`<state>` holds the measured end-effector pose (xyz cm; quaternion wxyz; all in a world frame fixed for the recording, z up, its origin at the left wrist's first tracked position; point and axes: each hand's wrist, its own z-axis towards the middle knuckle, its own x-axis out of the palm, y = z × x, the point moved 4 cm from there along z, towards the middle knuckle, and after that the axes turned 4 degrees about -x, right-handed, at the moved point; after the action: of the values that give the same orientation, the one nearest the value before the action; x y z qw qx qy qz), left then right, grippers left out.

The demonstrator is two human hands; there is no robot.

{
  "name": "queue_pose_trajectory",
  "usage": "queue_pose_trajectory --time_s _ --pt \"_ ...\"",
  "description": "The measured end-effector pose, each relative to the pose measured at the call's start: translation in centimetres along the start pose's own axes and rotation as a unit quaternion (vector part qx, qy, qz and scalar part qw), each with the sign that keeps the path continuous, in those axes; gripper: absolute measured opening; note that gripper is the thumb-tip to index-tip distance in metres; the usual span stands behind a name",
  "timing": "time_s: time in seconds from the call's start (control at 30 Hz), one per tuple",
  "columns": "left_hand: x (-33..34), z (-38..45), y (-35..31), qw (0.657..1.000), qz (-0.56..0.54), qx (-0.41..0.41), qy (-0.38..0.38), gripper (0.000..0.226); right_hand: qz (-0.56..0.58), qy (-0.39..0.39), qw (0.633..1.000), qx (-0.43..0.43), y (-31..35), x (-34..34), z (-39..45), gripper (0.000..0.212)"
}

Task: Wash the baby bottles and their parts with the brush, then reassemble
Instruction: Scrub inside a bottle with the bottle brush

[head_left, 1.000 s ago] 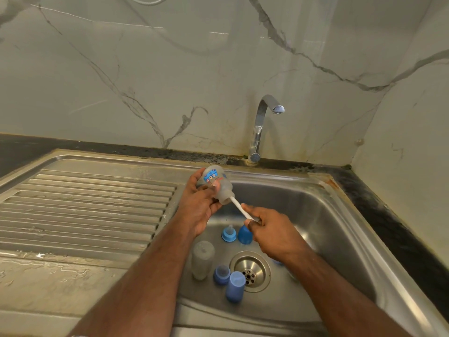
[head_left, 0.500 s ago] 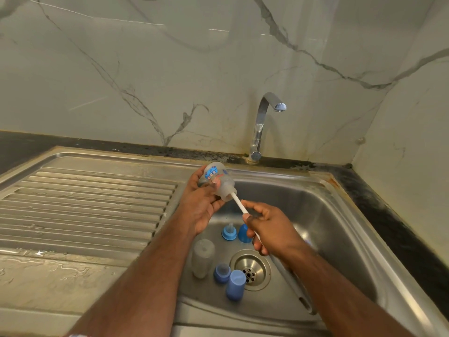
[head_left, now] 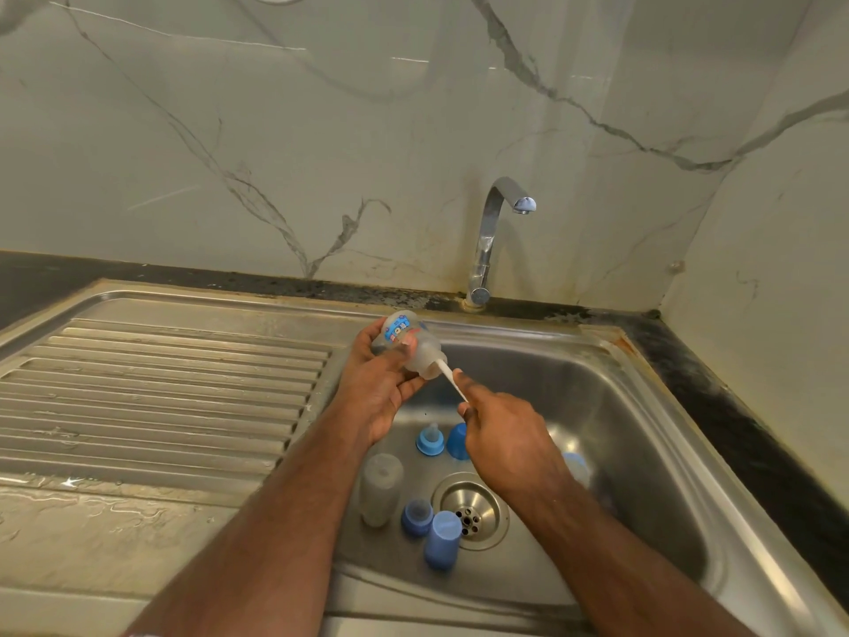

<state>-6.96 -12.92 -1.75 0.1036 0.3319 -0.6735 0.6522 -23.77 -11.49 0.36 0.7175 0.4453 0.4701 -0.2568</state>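
Observation:
My left hand (head_left: 383, 386) grips a clear baby bottle (head_left: 409, 342) with a blue and red print, tilted over the sink's left edge, mouth toward the basin. My right hand (head_left: 503, 441) holds the white handle of the brush (head_left: 452, 383), whose head is inside the bottle. On the sink floor lie a second clear bottle (head_left: 380, 487), a blue ring with a teat (head_left: 430, 441), a blue cap (head_left: 457, 441), another blue ring (head_left: 417, 517) and a blue cap (head_left: 442, 540). A pale blue part (head_left: 576, 466) shows behind my right wrist.
The steel sink (head_left: 643, 429) has its drain (head_left: 471, 510) in the middle. A chrome tap (head_left: 489, 241) stands at the back, no water running. A ribbed draining board (head_left: 161, 397) lies to the left, with a wet counter (head_left: 92, 521) in front. Marble walls close the back and right.
My right hand has pushed the brush handle farther into the bottle, then drawn closer to the bottle's mouth. The left hand and bottle stay nearly still.

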Motion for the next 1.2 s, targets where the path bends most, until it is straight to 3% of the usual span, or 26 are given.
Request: queue_pose_trajectory --time_s 0.13,0.3,0.43,0.57,0.63,0.73,0.8,0.9,1.0,1.1,1.2 --pt "-0.1 0.1 0.3 0.997 0.072 0.022 -0.010 0.053 0.027 0.052 0.998 0.012 0.1 0.4 0.3 0.050" --pt "-0.3 0.2 0.4 0.999 0.041 0.009 -0.002 0.054 0.147 0.058 0.987 0.011 -0.6 -0.4 0.0 0.042" --pt "-0.4 0.3 0.1 0.999 0.041 0.012 -0.003 0.056 0.105 0.016 0.994 0.018 -0.7 -0.6 -0.2 0.044" --pt "-0.3 0.1 0.2 0.998 0.063 0.013 0.003 0.057 0.075 0.057 0.995 0.024 -0.2 -0.1 -0.1 0.046" --pt "-0.3 0.0 0.4 0.998 0.063 0.009 0.004 0.054 0.132 0.084 0.987 0.029 -0.2 -0.2 -0.1 0.044" --pt "-0.5 0.2 0.3 0.999 0.045 0.003 0.000 0.052 0.290 0.130 0.946 0.067 -0.8 -0.2 -0.3 0.040" --pt "-0.7 0.3 0.0 1.000 0.025 0.002 -0.001 0.049 0.333 0.119 0.932 0.078 -1.0 -0.4 -0.4 0.039" --pt "-0.8 0.4 -0.1 1.000 0.010 0.005 -0.004 0.052 0.207 0.044 0.976 0.048 -1.0 -0.9 -0.3 0.041" --pt "-0.6 0.3 0.0 0.999 0.030 0.009 -0.006 0.055 0.063 0.043 0.997 0.018 -0.4 -0.5 -0.2 0.046" --pt "-0.5 0.1 0.2 0.999 0.036 -0.002 -0.001 0.053 0.081 0.076 0.994 0.022 -0.2 -0.3 -0.1 0.045" --pt "-0.6 0.0 0.2 0.999 0.030 -0.010 -0.003 0.052 0.242 0.129 0.959 0.064 -0.6 -0.2 -0.5 0.041"
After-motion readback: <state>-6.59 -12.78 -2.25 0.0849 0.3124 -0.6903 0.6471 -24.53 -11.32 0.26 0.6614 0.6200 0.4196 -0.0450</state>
